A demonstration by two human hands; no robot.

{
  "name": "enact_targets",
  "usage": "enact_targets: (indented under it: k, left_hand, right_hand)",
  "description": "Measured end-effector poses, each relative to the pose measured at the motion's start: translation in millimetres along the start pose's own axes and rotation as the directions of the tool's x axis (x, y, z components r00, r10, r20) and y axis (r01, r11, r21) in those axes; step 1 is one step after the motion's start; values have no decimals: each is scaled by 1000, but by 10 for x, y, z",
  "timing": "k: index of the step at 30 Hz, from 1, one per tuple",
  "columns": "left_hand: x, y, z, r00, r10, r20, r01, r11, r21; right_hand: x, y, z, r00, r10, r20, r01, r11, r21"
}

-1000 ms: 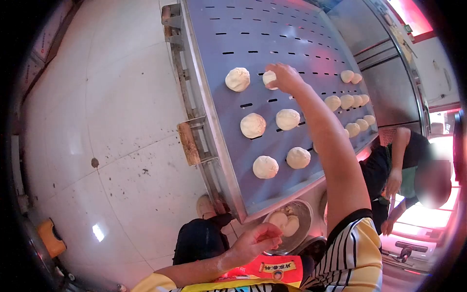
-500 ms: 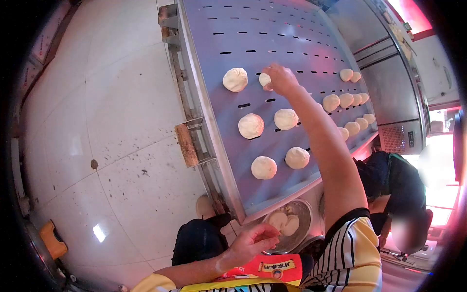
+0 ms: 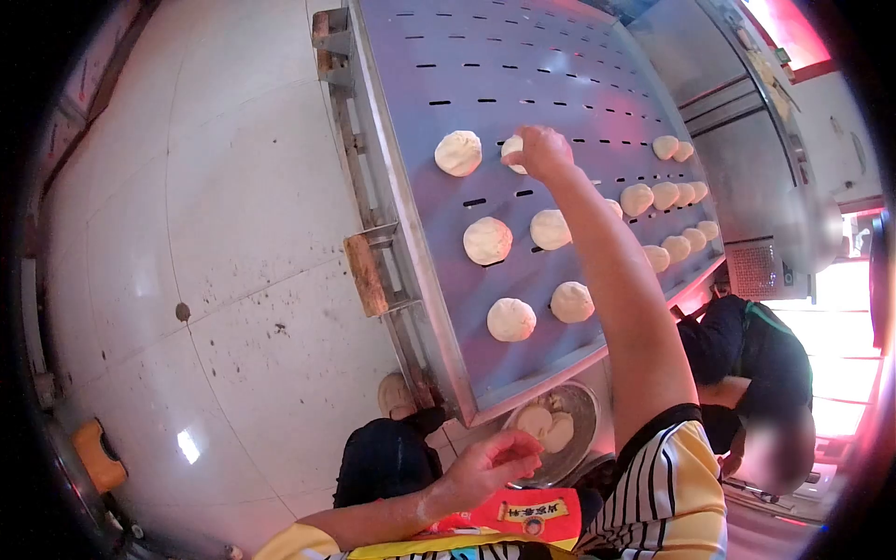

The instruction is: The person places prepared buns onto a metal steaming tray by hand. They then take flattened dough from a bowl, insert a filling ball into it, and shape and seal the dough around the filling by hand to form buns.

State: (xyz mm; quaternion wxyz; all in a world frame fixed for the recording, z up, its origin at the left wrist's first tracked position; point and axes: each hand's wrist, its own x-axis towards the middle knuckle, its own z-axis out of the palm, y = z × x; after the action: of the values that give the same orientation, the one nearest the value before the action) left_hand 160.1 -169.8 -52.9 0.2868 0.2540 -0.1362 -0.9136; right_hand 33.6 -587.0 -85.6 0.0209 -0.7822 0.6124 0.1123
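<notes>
One dough ball (image 3: pixel 512 147) occupies right hand (image 3: pixel 545 151); left hand (image 3: pixel 493 465) loosely curled by one bowl (image 3: pixel 585 434).

The right hand (image 3: pixel 546 152) partly hides one dough ball (image 3: pixel 511 147).

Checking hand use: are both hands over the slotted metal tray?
No: only the right hand is; the left hand is near the metal bowl.

Dough balls (image 3: pixel 487 241) in rows on tray (image 3: pixel 551 359)
</notes>
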Motion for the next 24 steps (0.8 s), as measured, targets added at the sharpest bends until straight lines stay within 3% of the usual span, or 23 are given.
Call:
enact_targets:
  k: [4,6,9,10,12,13,14,15,16,17,18,21,22,24]
  left_hand:
    - [9,43,27,999,27,-32,-24,996,84]
    - [-2,68,69,995,96,-38,-90,987,132]
    - [1,57,131,984,180,8,-179,973,145]
    - [-11,36,153,980,199,30,-201,969,141]
    - [-47,61,203,975,215,63,-222,966,134]
    - [-70,51,227,971,226,76,-234,964,127]
    - [-93,35,247,968,238,86,-247,962,119]
    - [-107,18,254,971,224,79,-232,967,101]
    - [-124,8,260,960,267,84,-275,955,109]
    - [-137,-7,250,949,303,91,-312,942,120]
    - [-148,-13,238,941,324,99,-335,933,130]
    - [-198,-73,113,913,407,35,-408,907,108]
    - [-210,-80,87,894,448,13,-446,885,136]
    - [-229,-1,168,881,474,-6,-469,874,124]
  right_hand:
    - [-346,7,-527,985,118,-124,-79,955,285]
    - [-597,295,-807,928,216,-303,-85,917,391]
    - [-1384,695,-1036,901,307,-307,-62,791,608]
    - [-1620,1155,-792,888,-19,-460,133,967,218]
    - [-2188,1737,-181,832,-246,-497,254,966,-53]
    - [-2646,1637,-130,922,51,-383,88,938,335]
    - [-3108,1523,-88,912,342,-226,-119,749,652]
    - [-3549,1436,-77,891,447,-82,-252,637,728]
    - [-3922,1792,535,872,447,-201,-151,636,757]
    - [-4352,1547,431,803,588,99,-340,315,886]
    - [-4784,1609,756,726,663,184,-422,217,880]
    - [-5907,1610,1464,653,705,276,-511,140,848]
    - [-6188,1560,1594,583,708,399,-525,-47,850]
    - [-6596,1414,1733,527,690,497,-574,-143,807]
